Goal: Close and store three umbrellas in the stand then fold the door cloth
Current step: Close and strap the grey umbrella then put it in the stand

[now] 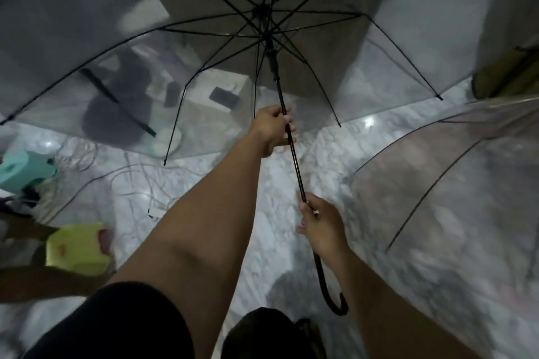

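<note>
A: Status on the clear umbrella (291, 23)?
B: Fully open, canopy spread out ahead and above the marble floor (262, 213). Left hand (274, 131) was wrapped round the black shaft (296, 160) partway up, below the runner (272, 63). Right hand (322, 226) gripped the shaft lower down, just above the hooked handle (332, 297)
A: So not yet closed?
B: No — ribs fully extended, runner up near the hub. Looked like the closing step was about to start
A: Others?
B: A second clear umbrella (452, 178) was open on the floor to the right. A third canopy edge showed along the top right, too blurred to say more. Couldn't pick out the stand or the door cloth
A: Risks?
B: Several. Left hand sat well short of the runner, so it needed to slide up; if the catch let go suddenly the runner could pinch fingers. Rib tips (164, 163) hung close above the cables (140, 181) on the floor — the collapsing ribs could snag one. Swinging the canopy right could knock the second umbrella. Frame was motion-blurred, so fine clearances couldn't be judged
</note>
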